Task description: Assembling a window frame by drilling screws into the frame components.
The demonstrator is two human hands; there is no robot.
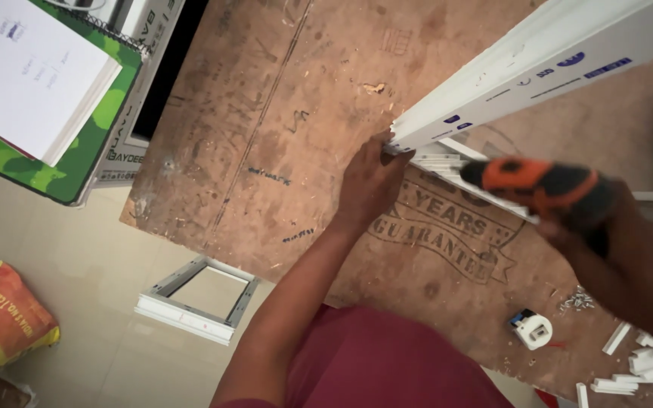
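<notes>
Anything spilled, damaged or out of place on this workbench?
Mostly work debris: white offcuts and loose screws lie scattered at the plywood board's lower right corner. The board is scuffed and stained. A small white frame lies on the floor.

Dark red shirt, soft cloth, no print showing. Both arms bare, no sleeves in view. Left hand and right hand: no gloves, no rings, no watch.

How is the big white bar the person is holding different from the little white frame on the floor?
The long white profile is one straight bar lying slanted on the brown board, steadied by the left hand. The small square frame is four short pieces joined into a closed shape, lying untouched on the floor tiles. Both are white.
</notes>
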